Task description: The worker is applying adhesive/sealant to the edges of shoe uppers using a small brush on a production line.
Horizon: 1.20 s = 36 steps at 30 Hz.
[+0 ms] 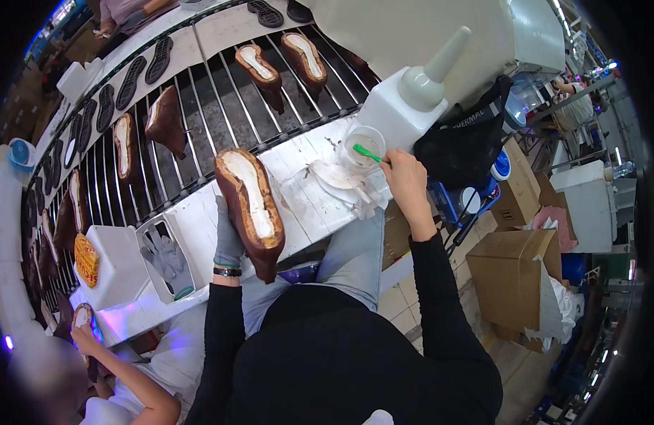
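Gray-gloved left hand clasped a brown, foot-shaped, leathery shoe upper, nine o'clock; bare right hand pinched a slim green plastic handle, one o'clock.
The upper seemed light, firm-bottomed; its sides suited gripping.

I saw pale capital lettering across the black bag, beyond the right end of the white workbench.

Black bag, cardboard box; tray, grey gloves

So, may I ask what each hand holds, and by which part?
The left hand holds a brown shoe by its left side; the right hand, a green tool by one end.
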{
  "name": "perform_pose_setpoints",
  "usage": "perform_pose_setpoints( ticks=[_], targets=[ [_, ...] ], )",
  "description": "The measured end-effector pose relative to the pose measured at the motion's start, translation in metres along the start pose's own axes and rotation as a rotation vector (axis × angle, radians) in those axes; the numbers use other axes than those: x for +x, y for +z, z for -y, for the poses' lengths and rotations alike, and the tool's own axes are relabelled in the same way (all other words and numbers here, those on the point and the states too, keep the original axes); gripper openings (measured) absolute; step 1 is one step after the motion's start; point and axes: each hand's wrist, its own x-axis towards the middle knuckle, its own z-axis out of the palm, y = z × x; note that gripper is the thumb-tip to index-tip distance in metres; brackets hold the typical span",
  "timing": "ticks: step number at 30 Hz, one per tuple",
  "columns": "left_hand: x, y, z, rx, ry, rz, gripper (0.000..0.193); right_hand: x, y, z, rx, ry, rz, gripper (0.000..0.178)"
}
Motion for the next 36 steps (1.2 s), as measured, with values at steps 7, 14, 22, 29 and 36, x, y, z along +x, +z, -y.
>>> perform_pose_setpoints(
  ticks=[7, 14, 22, 29, 36],
  targets=[
    [-0.024, -0.011, 0.009, -0.333, -0.033, 0.169, 0.074, -0.001, 0.013, -0.030, 0.417, 0.103, 0.159, 0.018],
    [-0.053, 0.001, 0.001, -0.166, -0.069, -0.005, 0.078, -0.009, 0.027, -0.029, 1.386, 0.437, 0.432, 0.024],
    [-0.062, 0.078, -0.011, 0.131, 0.033, -0.078, 0.063, -0.010, -0.041, 0.078, 1.305, -0.164, 0.506, 0.007],
    [-0.069, 0.093, -0.023, 0.240, 0.132, -0.037, 0.061, -0.027, -0.074, 0.099, 1.007, -0.512, 0.673, 0.012],
    [-0.078, 0.114, -0.034, 0.425, 0.236, -0.021, 0.070, -0.027, -0.070, 0.110, 0.836, -0.501, 0.432, 0.013]
  ],
)
